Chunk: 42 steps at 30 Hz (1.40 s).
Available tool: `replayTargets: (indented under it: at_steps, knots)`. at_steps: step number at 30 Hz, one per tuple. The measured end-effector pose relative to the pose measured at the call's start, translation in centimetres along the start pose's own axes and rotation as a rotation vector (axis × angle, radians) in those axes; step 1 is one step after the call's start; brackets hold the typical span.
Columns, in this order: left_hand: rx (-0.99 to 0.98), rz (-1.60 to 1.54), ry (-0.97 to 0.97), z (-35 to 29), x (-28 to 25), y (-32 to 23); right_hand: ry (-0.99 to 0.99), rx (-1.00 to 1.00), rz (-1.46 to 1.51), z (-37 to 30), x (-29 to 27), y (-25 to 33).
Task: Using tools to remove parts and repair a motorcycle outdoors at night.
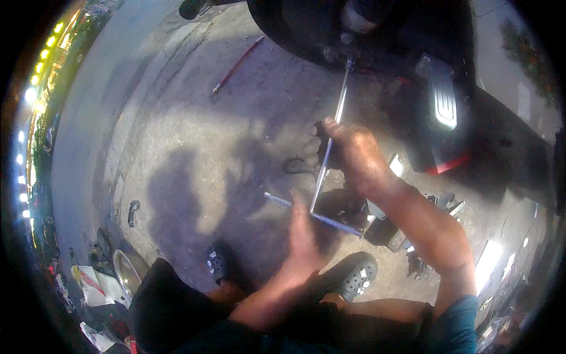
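Note:
A long metal T-handle wrench [339, 106] slants up from near my feet. Its far tip meets the dark underside of a machine or vehicle [295, 26]. My right hand [356, 153] is closed round the shaft about midway, its fingertips dark. My left hand [303, 236] crosses in front of the wrench's crossbar, close to where it joins the shaft. That hand is smeared and its fingers are partly hidden, so I cannot make out whether it grips the bar. Beyond the shaft, a dark curved piece [298, 166] lies on the ground.
A red rod [236, 66] lies on the concrete at upper left. A ribbed metal plate [445, 105] hangs at right, above a red strip [448, 165]. Metal parts [407, 239] lie beside my right forearm. A round rimmed object [130, 271] stands at lower left, near my black clogs [358, 276].

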State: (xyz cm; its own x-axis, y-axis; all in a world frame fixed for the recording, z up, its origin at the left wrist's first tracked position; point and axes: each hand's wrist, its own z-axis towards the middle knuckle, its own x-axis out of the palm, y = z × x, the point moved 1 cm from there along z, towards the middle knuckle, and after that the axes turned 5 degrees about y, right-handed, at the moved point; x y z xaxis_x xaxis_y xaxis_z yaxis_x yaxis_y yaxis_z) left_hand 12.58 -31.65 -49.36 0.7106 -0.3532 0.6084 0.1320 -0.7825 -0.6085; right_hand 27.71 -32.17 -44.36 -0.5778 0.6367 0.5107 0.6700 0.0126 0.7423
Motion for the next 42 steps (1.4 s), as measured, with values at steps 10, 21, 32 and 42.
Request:
replayTargets:
  at_steps: [10,21,32,42]
  knots:
    - [1.116,1.419,-0.006,-0.3,-3.5,-1.8,-0.099,0.013,0.048,0.2,0.1,-0.3]
    - [0.183,0.35,0.183,-0.8,-2.2,-0.2,-0.109,0.046,0.01,0.3,0.1,-0.3]
    - [1.251,1.129,0.102,-1.7,-1.6,-0.6,-0.109,0.002,0.023,0.5,1.4,0.1]
    - [1.069,1.359,0.113,-0.2,-2.9,-3.0,-0.161,-0.05,0.032,1.3,1.5,-1.1]
